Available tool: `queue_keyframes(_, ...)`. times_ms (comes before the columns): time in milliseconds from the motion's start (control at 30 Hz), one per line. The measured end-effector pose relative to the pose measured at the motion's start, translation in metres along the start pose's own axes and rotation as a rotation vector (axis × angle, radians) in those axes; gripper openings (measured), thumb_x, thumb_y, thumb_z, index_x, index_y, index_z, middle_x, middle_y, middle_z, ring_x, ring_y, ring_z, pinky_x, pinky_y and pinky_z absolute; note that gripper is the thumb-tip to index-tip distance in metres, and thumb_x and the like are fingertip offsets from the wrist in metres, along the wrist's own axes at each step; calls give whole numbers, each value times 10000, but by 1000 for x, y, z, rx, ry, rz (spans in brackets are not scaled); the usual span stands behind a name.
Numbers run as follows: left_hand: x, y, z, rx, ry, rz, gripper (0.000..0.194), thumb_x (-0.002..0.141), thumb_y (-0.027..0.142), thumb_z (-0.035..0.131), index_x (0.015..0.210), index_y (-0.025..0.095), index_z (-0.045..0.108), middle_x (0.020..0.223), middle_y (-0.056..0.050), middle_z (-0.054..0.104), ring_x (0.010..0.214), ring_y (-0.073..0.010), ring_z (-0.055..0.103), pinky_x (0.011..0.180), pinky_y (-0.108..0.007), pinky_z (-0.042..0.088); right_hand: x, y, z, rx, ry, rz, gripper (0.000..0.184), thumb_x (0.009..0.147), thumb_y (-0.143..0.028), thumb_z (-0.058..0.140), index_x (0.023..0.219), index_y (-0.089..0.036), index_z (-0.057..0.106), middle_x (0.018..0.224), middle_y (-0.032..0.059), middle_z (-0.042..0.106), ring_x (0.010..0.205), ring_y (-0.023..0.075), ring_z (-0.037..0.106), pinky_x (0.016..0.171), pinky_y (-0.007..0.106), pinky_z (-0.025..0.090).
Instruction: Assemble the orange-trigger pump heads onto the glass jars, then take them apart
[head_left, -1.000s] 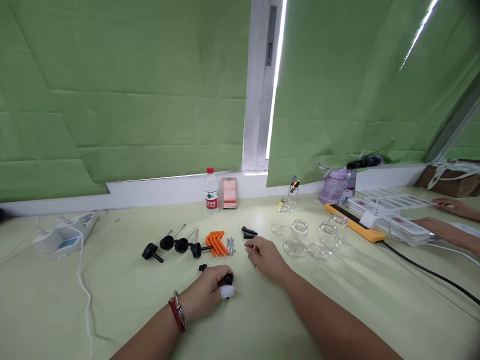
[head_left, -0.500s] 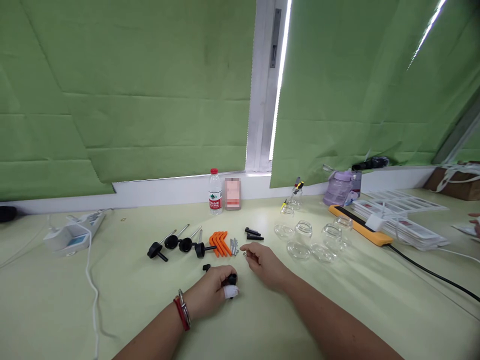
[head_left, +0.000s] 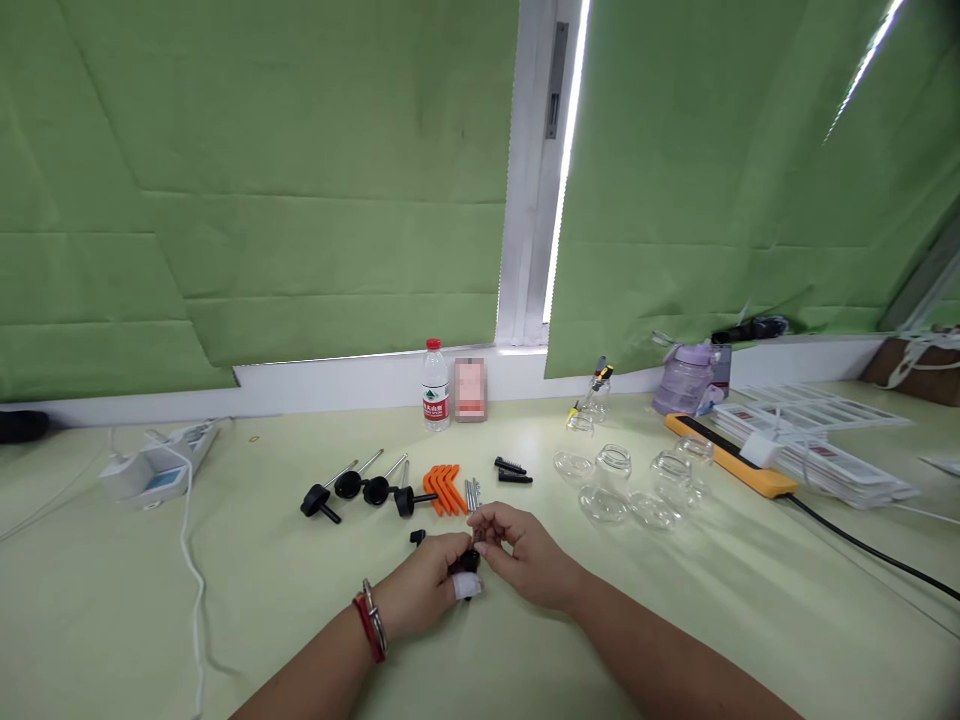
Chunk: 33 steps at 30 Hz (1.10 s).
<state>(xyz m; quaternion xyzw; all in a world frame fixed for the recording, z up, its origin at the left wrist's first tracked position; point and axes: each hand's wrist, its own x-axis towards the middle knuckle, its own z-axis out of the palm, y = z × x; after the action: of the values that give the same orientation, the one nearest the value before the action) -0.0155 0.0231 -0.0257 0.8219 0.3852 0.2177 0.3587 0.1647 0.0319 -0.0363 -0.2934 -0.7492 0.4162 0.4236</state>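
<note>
My left hand [head_left: 429, 585], a white wrap on its thumb, closes round a black plastic part [head_left: 470, 561] mostly hidden by the fingers. My right hand [head_left: 525, 555] pinches a small, thin metal piece that looks like a spring [head_left: 474, 534], just above the black part's top end. Another small black piece [head_left: 418, 537] lies beside my left hand. Beyond the hands sit several black round caps with metal rods [head_left: 376, 490], orange bent pieces [head_left: 445, 489], thin metal pins [head_left: 472, 494] and two black ribbed pieces [head_left: 513, 471].
Clear jars [head_left: 613, 470] stand at the right, near a yellow-orange power strip [head_left: 731, 457] and stacked white sheets [head_left: 840, 465]. A water bottle [head_left: 435, 388] and a pink box [head_left: 471, 390] are by the wall. A white power strip [head_left: 161, 462] with its cable lies left.
My right hand has picked the small metal piece off the table and moved left to the black part. My left hand keeps its hold. The co-worker's hands have left view.
</note>
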Motion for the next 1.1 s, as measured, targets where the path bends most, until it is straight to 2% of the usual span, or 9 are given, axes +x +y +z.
queue_keyframes(167,0,3,0,-72,-20,63,104,765,210,512,853,170,552,809,3,563,730,-129,464,661,-221,376,1,-2,-3,-117,-48,-40,124,747,-116,534,845,-190,549,685,-29,476,601,87,425,576,215,383)
queue_keyframes(333,0,6,-1,-132,-20,55,100,781,255,530,819,164,548,803,6,582,721,-122,481,649,-215,378,2,-6,-6,-176,-114,-109,80,711,-97,555,718,-174,577,801,8,507,629,86,455,564,208,382)
queue_keyframes(467,0,6,-1,-110,-5,32,120,778,281,539,807,164,540,785,8,572,696,-120,465,630,-218,374,1,-8,-7,-236,-126,-76,120,707,-100,563,781,-191,589,749,-11,507,617,90,456,585,217,386)
queue_keyframes(567,0,6,-1,-47,54,13,117,754,274,564,787,167,530,776,2,550,699,-127,456,626,-226,373,0,-9,-7,-276,-126,-47,141,720,-101,542,805,-202,590,734,-16,515,633,99,465,597,221,389)
queue_keyframes(767,-1,5,0,-121,83,16,187,759,167,506,942,188,474,853,-12,556,742,-131,494,656,-232,400,-1,-13,-6,-273,-149,-20,214,735,-90,504,880,-215,600,795,0,565,681,114,501,623,228,410)
queue_keyframes(867,-2,-1,0,-42,115,-6,123,765,177,497,885,187,473,815,-9,557,719,-135,493,631,-232,398,-2,-13,-5,-275,-163,-16,227,763,-100,474,909,-219,601,800,-1,571,697,115,507,635,229,414)
queue_keyframes(933,-1,-5,-2,38,143,-24,53,780,194,480,831,183,493,784,-13,561,703,-142,494,623,-241,397,-3,-10,-5,-291,-165,-10,204,783,-130,475,918,-216,601,806,2,574,704,117,510,631,229,417)
queue_keyframes(1033,0,-9,-4,128,184,-6,132,814,206,431,875,183,546,857,-44,597,772,-169,528,688,-271,413,-1,0,-10,-354,-136,5,223,789,-147,480,974,-214,586,844,14,585,702,123,518,635,242,431)
queue_keyframes(1100,0,-10,-6,180,203,15,192,828,213,408,928,190,570,919,-63,613,825,-188,540,731,-290,414,3,11,-17,-433,-57,11,282,775,-126,489,1033,-210,566,928,37,592,765,142,537,710,282,446)
